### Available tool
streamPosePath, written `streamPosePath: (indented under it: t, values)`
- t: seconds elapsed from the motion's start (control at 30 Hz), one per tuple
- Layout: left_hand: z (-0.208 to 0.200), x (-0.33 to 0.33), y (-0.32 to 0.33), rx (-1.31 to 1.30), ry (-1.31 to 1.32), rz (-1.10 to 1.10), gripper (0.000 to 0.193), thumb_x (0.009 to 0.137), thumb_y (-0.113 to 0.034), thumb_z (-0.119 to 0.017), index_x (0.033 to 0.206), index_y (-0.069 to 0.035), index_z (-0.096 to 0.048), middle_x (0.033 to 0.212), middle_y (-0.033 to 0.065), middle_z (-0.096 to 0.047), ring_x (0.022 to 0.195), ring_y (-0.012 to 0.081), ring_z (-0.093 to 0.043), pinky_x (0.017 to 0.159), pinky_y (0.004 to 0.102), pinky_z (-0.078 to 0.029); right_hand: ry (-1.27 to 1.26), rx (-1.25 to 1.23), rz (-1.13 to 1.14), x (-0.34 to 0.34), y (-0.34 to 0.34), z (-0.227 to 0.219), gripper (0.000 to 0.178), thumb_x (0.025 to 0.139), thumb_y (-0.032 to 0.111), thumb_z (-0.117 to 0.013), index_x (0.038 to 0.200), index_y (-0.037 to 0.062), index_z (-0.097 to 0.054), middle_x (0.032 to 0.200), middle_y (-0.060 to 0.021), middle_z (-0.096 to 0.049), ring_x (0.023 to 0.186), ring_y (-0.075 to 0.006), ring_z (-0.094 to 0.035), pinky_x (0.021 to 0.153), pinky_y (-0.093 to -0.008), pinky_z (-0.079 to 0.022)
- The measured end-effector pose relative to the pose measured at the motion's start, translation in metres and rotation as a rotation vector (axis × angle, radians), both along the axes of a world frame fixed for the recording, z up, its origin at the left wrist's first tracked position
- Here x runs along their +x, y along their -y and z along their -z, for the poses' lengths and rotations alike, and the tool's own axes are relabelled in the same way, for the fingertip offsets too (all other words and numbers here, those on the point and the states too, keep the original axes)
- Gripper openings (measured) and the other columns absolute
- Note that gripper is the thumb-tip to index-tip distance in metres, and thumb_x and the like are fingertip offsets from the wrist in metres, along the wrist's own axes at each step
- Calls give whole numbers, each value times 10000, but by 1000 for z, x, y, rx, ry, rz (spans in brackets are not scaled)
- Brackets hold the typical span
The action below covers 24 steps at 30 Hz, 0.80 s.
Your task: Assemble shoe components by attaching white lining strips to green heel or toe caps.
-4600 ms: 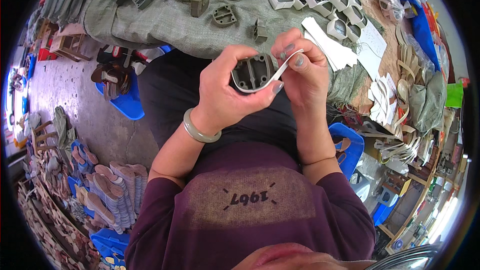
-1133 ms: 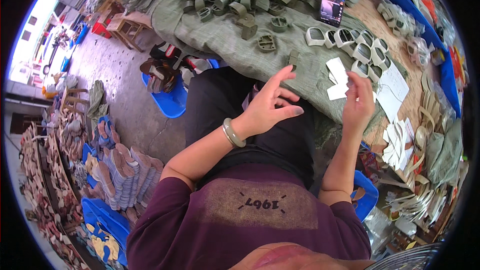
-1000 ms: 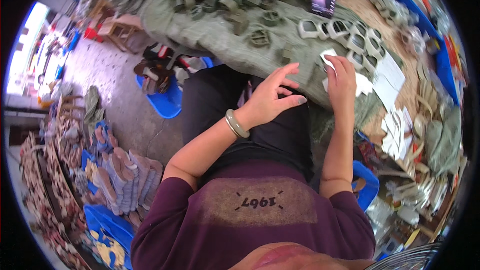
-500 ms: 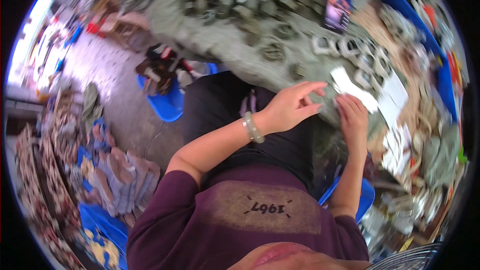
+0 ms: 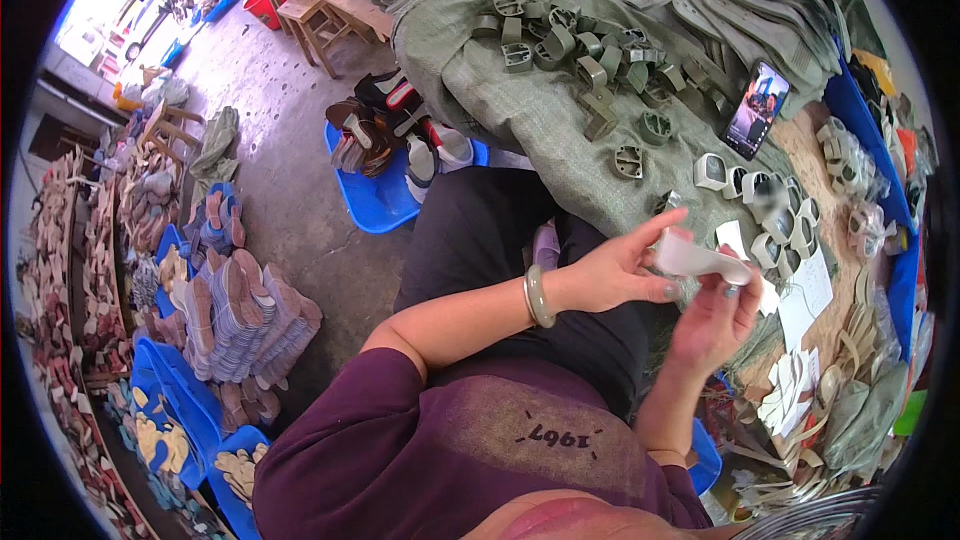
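Observation:
A short white strip [image 5: 690, 258] is stretched, slightly bent, between my two hands over the edge of the cloth-covered table. Its left end lies in the closed thumb and fingers of my left hand [image 5: 630, 265], which wears a pale bangle. My right hand [image 5: 715, 325] pinches the other end from below. Just beyond, white curled bands [image 5: 711, 172] stand in a cluster on the table. Flat white pieces [image 5: 732, 236] lie beside my right hand, partly hidden by it. Farther off, olive-green hollow curved pieces [image 5: 590, 70] lie scattered on the green cloth [image 5: 450, 60].
A phone [image 5: 757, 110] with a lit screen leans beyond the white bands. Stacked grey-green soles [image 5: 765, 20] and a blue bin [image 5: 905, 280] border the right side. At left, a blue basin [image 5: 375, 202] holds shoes, near stacked soles [image 5: 240, 315] and wooden stools [image 5: 310, 15].
Both hands have come up together, and the white strip is now held between them; before, my right hand was at the flat white pieces. The view has shifted, so the table appears farther right.

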<state>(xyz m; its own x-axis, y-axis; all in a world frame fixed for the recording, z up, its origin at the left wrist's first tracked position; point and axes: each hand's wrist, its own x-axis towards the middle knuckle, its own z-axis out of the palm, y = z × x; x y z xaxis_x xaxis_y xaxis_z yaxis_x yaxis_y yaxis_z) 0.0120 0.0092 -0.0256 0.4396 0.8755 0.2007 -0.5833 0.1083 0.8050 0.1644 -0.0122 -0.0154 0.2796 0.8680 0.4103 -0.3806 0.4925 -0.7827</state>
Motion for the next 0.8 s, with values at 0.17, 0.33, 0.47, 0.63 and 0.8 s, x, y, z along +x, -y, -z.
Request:
streamPosePath:
  t: [0.17,0.33,0.47,0.63,0.8]
  values:
    - [-16,-55,-11,-51,-252,-169,113,848,-64,-620,954,-39,-589,837,2,-616,721,72,-575,629,209,-456,-114,-214,-537,-13,-3,11,486,813,189,-657,1206,-15,-458,1175,-186,-547,996,-259,-578,833,-336,-471]
    - [-23,-105,-24,289,-737,-51,90,825,-85,-626,887,-33,-586,782,-4,-602,728,68,-553,662,223,-443,-7,-504,-820,-28,-15,11,529,809,221,-640,1244,-28,-469,1118,-134,-596,910,-219,-632,700,-276,-498]
    - [-26,-126,-35,254,-813,24,132,817,-126,-638,910,-49,-585,764,-7,-591,672,58,-537,611,221,-443,579,-635,-950,-57,-25,16,203,889,91,-535,1047,2,-625,753,-50,-656,587,-86,-596,527,-196,-440]
    - [9,-202,-126,217,-732,-717,172,821,-75,-595,983,-46,-545,809,1,-558,674,75,-535,621,228,-472,276,-548,-821,-69,-39,16,217,943,148,-468,1038,-7,-586,651,-50,-592,507,-84,-523,482,-192,-417]
    - [0,-241,-193,759,-1380,-1351,403,740,-65,-615,1133,-61,-525,981,107,-578,927,266,-557,831,364,-459,348,-241,-488,-80,-52,35,263,935,117,-467,1161,-18,-464,771,-135,-637,679,-178,-610,628,-261,-485]
